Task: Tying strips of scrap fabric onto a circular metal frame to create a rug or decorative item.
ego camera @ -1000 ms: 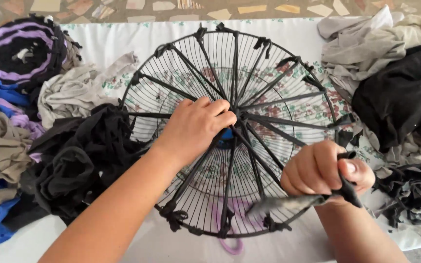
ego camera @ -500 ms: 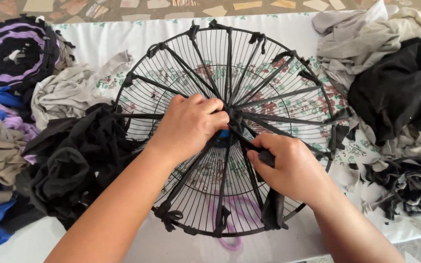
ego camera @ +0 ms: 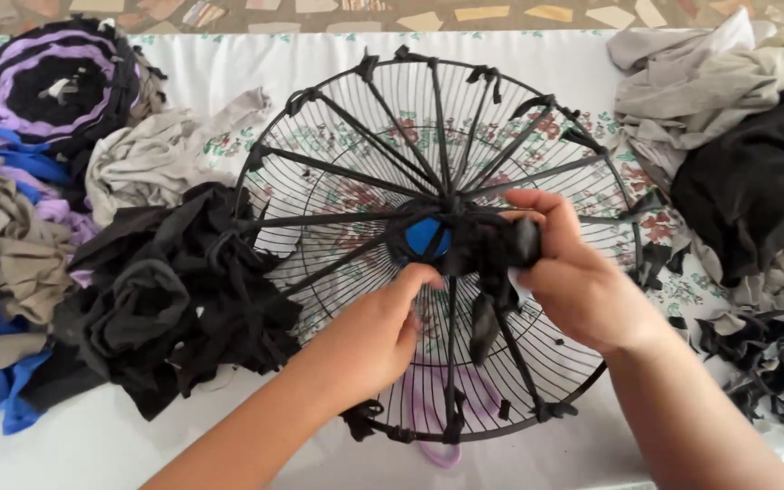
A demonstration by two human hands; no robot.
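A round black wire fan guard [ego camera: 338, 181] lies at table [ego camera: 229, 63] centre, its blue hub [ego camera: 426, 236] showing. Right hand [ego camera: 573, 272], at 3 o'clock of the hub, is clamped on a black fabric strip [ego camera: 487, 259]. Left hand [ego camera: 383, 331], at 6 o'clock, pinches the same strip. Black rags [ego camera: 165, 290] lie at 9 o'clock.

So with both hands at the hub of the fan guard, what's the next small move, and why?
Probably draw the black fabric strip snug around the blue hub. The right hand grips the strip beside the hub, its tail hangs loose, and the left hand pinches just below the centre of the fan guard.
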